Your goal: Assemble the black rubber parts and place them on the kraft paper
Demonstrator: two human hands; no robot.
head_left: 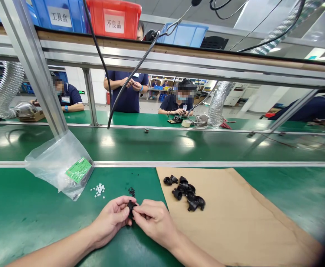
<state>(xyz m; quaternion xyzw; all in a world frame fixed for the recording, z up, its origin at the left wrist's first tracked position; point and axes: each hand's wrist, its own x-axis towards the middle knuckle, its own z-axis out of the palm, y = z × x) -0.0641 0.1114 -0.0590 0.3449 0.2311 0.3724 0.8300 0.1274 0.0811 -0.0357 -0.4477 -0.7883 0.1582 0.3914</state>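
Between the fingers of my left hand (112, 219) is a small black plastic part (130, 210), held just above the green table. My right hand (154, 219) is pinched against the part's right side; whatever its fingertips grip is hidden. Right behind my hands lies a little heap of tiny black pieces (131, 191). To the left of that heap, small white pieces (99, 190) are scattered. Several black plastic parts (189, 193) like the held one lie in a cluster on brown paper (235, 222), to the right of my hands.
A clear plastic bag (59, 163) with a green label lies at the back left. Behind the table runs a green conveyor belt (129, 144) with a small metal piece (146, 130) on it. An overhead frame carries bins, including a red bin (115, 18). Co-workers sit and stand beyond.
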